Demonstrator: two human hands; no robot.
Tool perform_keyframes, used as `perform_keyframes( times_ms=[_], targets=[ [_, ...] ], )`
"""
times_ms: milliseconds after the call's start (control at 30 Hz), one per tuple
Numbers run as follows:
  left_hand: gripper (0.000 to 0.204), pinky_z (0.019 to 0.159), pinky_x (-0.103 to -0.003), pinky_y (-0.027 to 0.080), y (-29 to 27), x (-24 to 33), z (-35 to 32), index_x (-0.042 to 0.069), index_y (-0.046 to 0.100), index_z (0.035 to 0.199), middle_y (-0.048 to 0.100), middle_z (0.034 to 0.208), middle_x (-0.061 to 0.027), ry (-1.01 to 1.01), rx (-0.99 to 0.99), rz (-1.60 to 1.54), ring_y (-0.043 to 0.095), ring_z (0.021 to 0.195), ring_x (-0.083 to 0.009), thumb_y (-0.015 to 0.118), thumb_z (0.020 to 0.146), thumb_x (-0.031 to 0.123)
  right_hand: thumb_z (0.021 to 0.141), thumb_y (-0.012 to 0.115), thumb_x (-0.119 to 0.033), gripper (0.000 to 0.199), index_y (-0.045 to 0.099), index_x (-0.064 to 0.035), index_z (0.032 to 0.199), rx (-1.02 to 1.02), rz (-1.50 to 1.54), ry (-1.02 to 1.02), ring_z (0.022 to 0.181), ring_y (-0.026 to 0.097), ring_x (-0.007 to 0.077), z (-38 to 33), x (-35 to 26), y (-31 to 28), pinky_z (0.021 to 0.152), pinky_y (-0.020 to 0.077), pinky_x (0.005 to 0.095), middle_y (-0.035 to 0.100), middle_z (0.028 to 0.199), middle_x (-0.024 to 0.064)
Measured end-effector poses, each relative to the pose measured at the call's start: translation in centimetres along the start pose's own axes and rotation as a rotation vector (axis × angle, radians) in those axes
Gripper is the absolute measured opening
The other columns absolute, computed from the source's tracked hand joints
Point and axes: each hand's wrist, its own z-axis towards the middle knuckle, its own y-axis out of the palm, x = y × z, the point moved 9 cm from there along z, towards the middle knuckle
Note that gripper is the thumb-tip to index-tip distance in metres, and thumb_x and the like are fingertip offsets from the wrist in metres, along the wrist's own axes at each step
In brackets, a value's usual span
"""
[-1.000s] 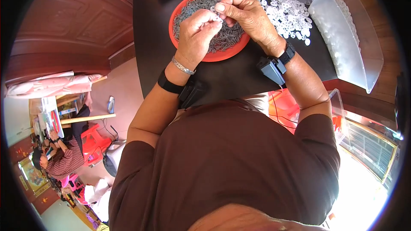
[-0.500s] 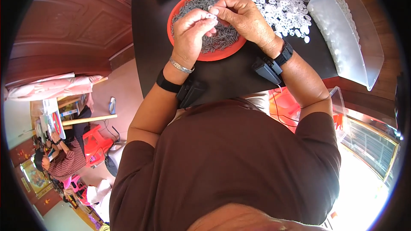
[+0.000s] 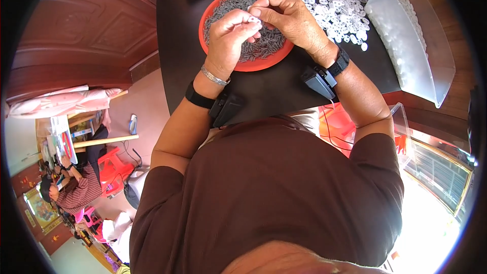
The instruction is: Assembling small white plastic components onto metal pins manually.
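While both hands, left hand (image 3: 231, 38) and right hand (image 3: 291, 18), pinch one white ring (image 3: 255, 20) together above the red bowl (image 3: 247, 63), its dark pins (image 3: 264, 45) and the loose rings (image 3: 340, 12) beside it look plentiful, so much remains.

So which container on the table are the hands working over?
The round red tray of small dark pieces; both hands meet above it. The clear tub of white pieces sits apart, at right.

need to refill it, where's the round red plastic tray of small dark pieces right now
In the head view the round red plastic tray sits at the top centre on the dark table, under both hands, left of the loose white plastic rings.
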Motion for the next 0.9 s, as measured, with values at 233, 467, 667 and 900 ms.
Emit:
perform_keyframes(
  times_ms=[233,467,667,900],
  targets=[
    [0.016,0.059,-0.023,0.044,-0.5,-0.7,0.1,-0.002,0.062,0.081,0.063,0.077,-0.0077,-0.127,-0.012,-0.187,0.058,0.063,-0.0128,0.054,0.085,0.011,0.089,0.061,-0.012,0.013,0.066,-0.0004,0.094,-0.021,-0.096,-0.053,0.076,0.059,0.0084,0.2,0.1,0.1,0.073,0.0486,0.0236,0.065,0.081,0.0025],
    [0.016,0.057,-0.023,0.043,-0.7,-0.8,0.1,-0.001,0.062,0.079,0.062,0.074,-0.0067,-0.159,-0.019,-0.225,0.057,0.062,-0.0123,0.054,0.084,0.012,0.091,0.058,-0.016,0.016,0.062,-0.0005,0.092,-0.048,-0.183,0.012,0.072,0.054,0.0076,0.0,0.4,0.5,0.067,0.0455,0.0234,0.060,0.077,0.0009],
    [0.016,0.056,-0.023,0.041,-0.8,-1.1,0.2,0.000,0.061,0.078,0.062,0.073,-0.0057,-0.174,-0.029,-0.270,0.055,0.060,-0.0119,0.053,0.085,0.013,0.093,0.054,-0.013,0.013,0.059,-0.0008,0.095,-0.092,-0.199,-0.019,0.070,0.049,0.0047,0.0,0.1,0.8,0.064,0.0425,0.0204,0.056,0.079,-0.0021],
    [0.015,0.056,-0.024,0.041,-0.8,-2.2,0.2,0.001,0.058,0.079,0.060,0.072,-0.0066,-0.282,-0.069,-0.407,0.054,0.059,-0.0128,0.053,0.085,0.013,0.091,0.056,-0.011,0.012,0.059,-0.0008,0.097,-0.100,-0.262,-0.033,0.075,0.052,0.0053,-0.2,-0.6,1.0,0.068,0.0443,0.0219,0.058,0.080,-0.0010]
  ],
)
